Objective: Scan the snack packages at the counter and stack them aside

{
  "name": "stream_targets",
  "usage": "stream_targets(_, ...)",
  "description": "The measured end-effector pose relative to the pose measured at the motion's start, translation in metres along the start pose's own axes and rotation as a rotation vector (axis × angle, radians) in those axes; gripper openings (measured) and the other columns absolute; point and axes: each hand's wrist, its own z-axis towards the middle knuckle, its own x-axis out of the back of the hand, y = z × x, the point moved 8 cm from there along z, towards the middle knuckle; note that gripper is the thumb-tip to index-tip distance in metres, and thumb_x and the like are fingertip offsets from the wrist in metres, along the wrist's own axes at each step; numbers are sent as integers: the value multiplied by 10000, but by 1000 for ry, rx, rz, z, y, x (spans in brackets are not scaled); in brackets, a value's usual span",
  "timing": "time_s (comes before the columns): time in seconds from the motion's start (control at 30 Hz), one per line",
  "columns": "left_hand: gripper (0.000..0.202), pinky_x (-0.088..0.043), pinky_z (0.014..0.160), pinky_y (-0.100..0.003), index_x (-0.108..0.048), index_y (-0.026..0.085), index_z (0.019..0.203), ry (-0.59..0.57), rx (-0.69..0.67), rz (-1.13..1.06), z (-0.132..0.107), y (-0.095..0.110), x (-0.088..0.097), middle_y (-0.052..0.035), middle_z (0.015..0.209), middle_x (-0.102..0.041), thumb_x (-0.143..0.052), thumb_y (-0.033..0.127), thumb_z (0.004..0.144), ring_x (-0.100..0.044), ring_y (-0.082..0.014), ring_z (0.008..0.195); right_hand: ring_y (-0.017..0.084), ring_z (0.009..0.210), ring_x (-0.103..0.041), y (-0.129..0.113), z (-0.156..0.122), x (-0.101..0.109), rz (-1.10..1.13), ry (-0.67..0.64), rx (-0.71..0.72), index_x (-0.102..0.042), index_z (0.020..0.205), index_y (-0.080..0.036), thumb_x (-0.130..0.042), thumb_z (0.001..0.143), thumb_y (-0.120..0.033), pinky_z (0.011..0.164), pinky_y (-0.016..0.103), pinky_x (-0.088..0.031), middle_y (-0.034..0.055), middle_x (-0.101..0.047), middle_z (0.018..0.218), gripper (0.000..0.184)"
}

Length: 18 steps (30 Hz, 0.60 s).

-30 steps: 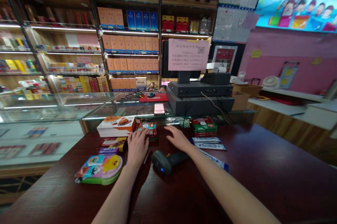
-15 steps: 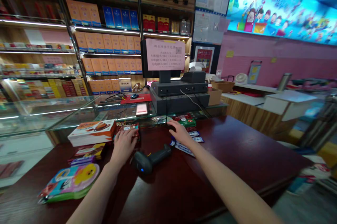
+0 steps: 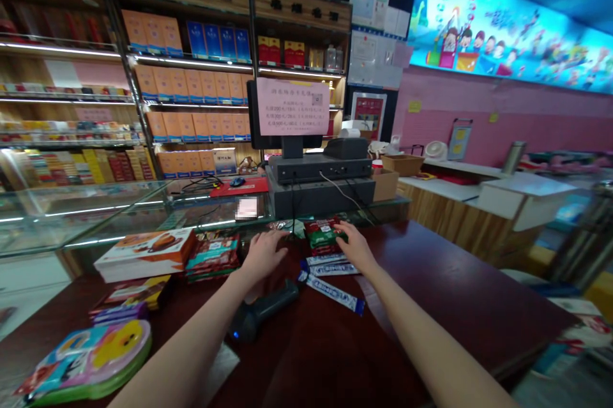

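Note:
My left hand [image 3: 262,253] hovers over the dark wooden counter [image 3: 431,280], fingers spread and holding nothing, between a stack of red and teal snack packets [image 3: 213,255] and a stack of green and red packets [image 3: 322,234]. My right hand [image 3: 355,247] lies with open fingers on the right edge of the green and red stack. Three long blue and white sachets [image 3: 330,277] lie just in front of that stack. A black barcode scanner [image 3: 261,315] with a blue light rests on the counter under my left forearm.
An orange and white box [image 3: 143,253], purple and brown packets [image 3: 127,298] and a round colourful duck pack [image 3: 90,357] lie at the left. Behind stand a till with monitor [image 3: 311,172], a glass display case [image 3: 96,210] and stocked shelves [image 3: 191,89].
My left hand left the red and teal packets and moved right toward the counter's middle. My right hand reached further onto the green and red stack. The view turned right.

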Motion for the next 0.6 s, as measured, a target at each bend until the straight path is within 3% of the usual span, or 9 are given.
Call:
stream_targets(0.17,566,-414,1079,-468,-572,266,1358,-89,10,-64,26,17,-34,-75,1375,-638,-648,274,796,-575,-297,1275,286,1315,-556,24,5,8,-12,18,-62,-691,1215,-136,-559,865,-241,1160,480,-374,176,-598,1387,389)
stream_targets(0.33,684,-454,1052,-416,-508,251,1425,-161,47,-171,48,23,-63,-93,1374,-636,-699,317,772,-605,-281,1250,271,1315,-562,34,11,1,5,-11,-86,-672,1259,-187,-577,890,-343,1153,476,-386,135,-625,1381,411)
stream_targets(0.6,757,-481,1022,-356,-528,196,1417,-203,105,-337,64,29,-90,-115,1338,-657,-744,386,717,-629,-283,1215,281,1302,-581,42,14,-11,23,-86,-103,-667,1280,-205,-588,884,-331,1128,472,-420,112,-658,1352,423)
